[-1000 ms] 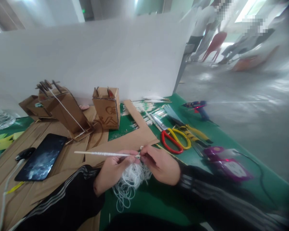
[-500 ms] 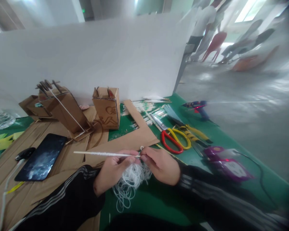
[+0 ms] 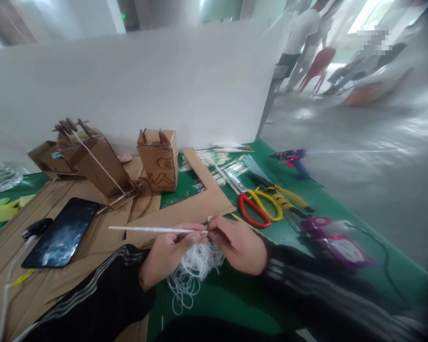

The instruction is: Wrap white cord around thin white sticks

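- I saw the bare left hand (image 3: pixel 167 251) gripping a thin, pale wooden stick (image 3: pixel 121 228), partly wound with thin white cord (image 3: pixel 148 230), nearly level above the green table (image 3: pixel 237 297).
- The bare right hand (image 3: pixel 239 243) was closed in a pinch at the stick's right end, apparently on the cord, though the fingertips were hard for me to make out.
- A loose tangle (image 3: pixel 197 263) of that cord bunched beneath both hands.
- Just beyond lay an L-shaped piece of brown cardboard (image 3: pixel 214 197).
- Red-and-yellow-handled metal scissors (image 3: pixel 249 194) lay to its right.
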A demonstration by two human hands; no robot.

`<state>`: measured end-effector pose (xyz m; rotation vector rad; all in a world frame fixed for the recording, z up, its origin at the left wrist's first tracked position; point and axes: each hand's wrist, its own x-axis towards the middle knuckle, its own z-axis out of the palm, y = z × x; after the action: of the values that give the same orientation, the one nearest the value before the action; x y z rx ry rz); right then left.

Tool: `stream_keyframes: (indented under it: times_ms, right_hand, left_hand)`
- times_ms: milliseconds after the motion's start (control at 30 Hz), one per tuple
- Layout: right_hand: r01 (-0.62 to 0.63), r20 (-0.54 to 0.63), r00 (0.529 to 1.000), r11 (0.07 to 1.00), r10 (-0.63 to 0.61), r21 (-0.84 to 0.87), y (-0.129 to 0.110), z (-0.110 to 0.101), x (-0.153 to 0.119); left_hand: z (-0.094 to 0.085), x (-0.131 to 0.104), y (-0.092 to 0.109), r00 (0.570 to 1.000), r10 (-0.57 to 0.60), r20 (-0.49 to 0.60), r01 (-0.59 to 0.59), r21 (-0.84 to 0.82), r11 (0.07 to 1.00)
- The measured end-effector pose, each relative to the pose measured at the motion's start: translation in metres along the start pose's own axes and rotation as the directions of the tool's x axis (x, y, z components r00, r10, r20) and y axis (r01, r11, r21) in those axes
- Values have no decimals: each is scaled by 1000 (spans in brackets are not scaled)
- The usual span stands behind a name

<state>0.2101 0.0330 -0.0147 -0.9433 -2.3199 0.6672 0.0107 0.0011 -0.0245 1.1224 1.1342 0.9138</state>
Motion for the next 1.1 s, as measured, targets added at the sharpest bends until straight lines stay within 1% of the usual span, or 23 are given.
stream_keyframes:
  times_ms: [100,167,267,400,567,700,833,933,1100]
  right_hand:
    - [22,9,1000,1000,-22,4,0,0,0]
    - [10,-7,1000,1000,-10,10,0,-1,0]
    - [-3,-19,1000,1000,3,10,0,0,-1]
    - [23,9,1000,1000,-23,6,1,0,-1]
    - [2,-19,1000,1000,-1,15,0,0,-1]
    - [19,11,1000,1000,-19,13,0,-1,-1]
    - [5,-12,1000,1000,-5,22,0,0,-1]
    - [-5,-7,1000,1000,5,14,1,0,-1]
    - [21,-15,1000,999,-21,26,1,1,-1]
  left_hand:
    - [0,0,0,1000,-10,18,10,-23,1000]
    - [0,0,0,1000,-11,12,11,-38,999]
    - [0,-1,-1,1000,-7,3,7,-29,1000]
    - [0,-2,1,1000,-12,16,12,-25,1000]
    - [0,-1,1,1000,-5,7,6,-27,1000]
    - [0,0,-2,1000,5,23,-4,-30,1000]
    - [0,0,-1,1000,10,13,-9,-44,999]
    - [0,-1,-1,1000,0,20,0,-29,1000]
    - [0,-2,1,1000,-15,19,16,-34,999]
